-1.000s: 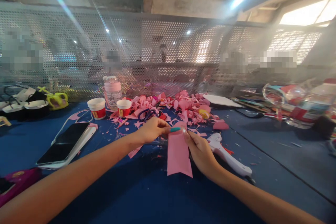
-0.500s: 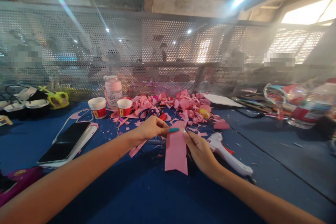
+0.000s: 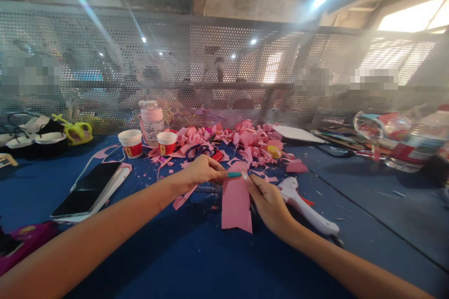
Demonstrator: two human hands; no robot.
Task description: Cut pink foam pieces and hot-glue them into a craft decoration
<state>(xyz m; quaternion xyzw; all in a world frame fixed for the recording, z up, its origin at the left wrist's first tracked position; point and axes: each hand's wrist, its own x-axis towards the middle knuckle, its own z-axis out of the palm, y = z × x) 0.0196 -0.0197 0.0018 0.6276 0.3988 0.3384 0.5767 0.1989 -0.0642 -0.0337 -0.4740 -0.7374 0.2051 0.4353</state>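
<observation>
Head view, only view. Landmark: the pink paper strip [image 3: 236,205].

Left hand [image 3: 203,171] pinches the strip's top left corner between thumb and forefinger. Right hand [image 3: 267,201] pinches the top right edge the same way, fingers closed on the paper. Both grips sit at the upper end, so the strip hangs down toward the blue table [image 3: 196,261], lower edge just above or brushing it; which, I cannot tell. The two-corner hold probably keeps the sheet flat and taut.

Just right of the strip, under the right wrist, lies a white glue gun [image 3: 308,210], nozzle toward the strip, likely parked within reach. Behind the strip is a heap of pink paper scraps [image 3: 242,142], with loose offcuts scattered between heap and strip. Scissors [image 3: 198,152] with dark handles lie at the heap's near left edge.

Behind and left of the strip stand two small paper cups [image 3: 130,144], upright, and a clear bottle [image 3: 150,121] with a pink cap. Well left of the strip a phone [image 3: 89,190] rests screen up on a white device. A perforated metal screen [image 3: 224,70] closes off the table behind the heap. Far right of the strip: plastic bottles and clutter, blurred.
</observation>
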